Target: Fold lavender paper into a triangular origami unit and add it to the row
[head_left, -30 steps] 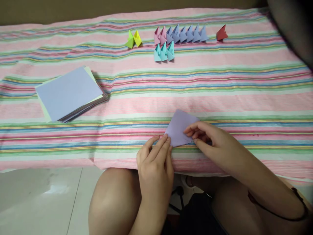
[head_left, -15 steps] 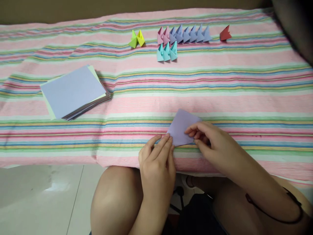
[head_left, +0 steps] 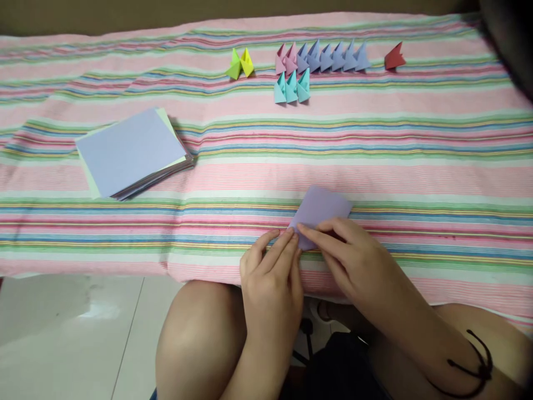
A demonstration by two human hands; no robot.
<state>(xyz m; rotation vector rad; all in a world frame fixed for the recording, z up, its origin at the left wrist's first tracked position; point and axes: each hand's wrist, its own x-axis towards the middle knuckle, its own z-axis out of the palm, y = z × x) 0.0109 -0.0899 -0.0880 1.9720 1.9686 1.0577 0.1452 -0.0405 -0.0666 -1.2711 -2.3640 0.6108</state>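
Note:
A small folded sheet of purple paper (head_left: 322, 208) lies at a slant on the cloth near the table's front edge. My left hand (head_left: 272, 269) holds its left corner down, the fingertips pressed close together there. From the right, my right hand (head_left: 352, 250) reaches over the lower part of the sheet. Its index fingertip presses the paper right beside my left fingertips, and the thumb is at the lower edge, partly hidden.
A stack of coloured paper sheets (head_left: 133, 153) rests at the left on the striped tablecloth (head_left: 233, 180). Along the back stand folded yellow-green pieces (head_left: 240, 64), a row of pink and blue-purple pieces (head_left: 320, 57), turquoise pieces (head_left: 292, 89) and a red piece (head_left: 394, 57).
My right hand has slid left across the purple paper, its index finger now stretched to the left corner. My left hand stays on that corner. The whole view has shifted slightly.

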